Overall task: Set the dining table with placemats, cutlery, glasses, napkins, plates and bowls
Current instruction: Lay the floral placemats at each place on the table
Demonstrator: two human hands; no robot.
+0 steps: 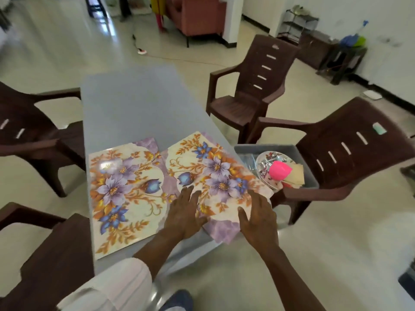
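Observation:
Two floral placemats lie side by side on the near end of the grey table (134,104). The left placemat (125,194) lies flat and nobody touches it. The right placemat (211,173) sits askew, and its near corner hangs over the table's right edge. My left hand (186,212) rests flat on the right mat's near left part, fingers straight. Over that mat's near right edge is my right hand (258,216), fingers spread; whether it touches the mat I cannot tell. A grey bin (312,178) on the right chair holds a steel plate, a pink bowl (280,172), napkins and cutlery.
Brown plastic chairs stand around the table: one at the far right (251,86), one at the right under the bin (350,140), two at the left (29,131), near one (56,265). A cable lies on the floor beyond the table.

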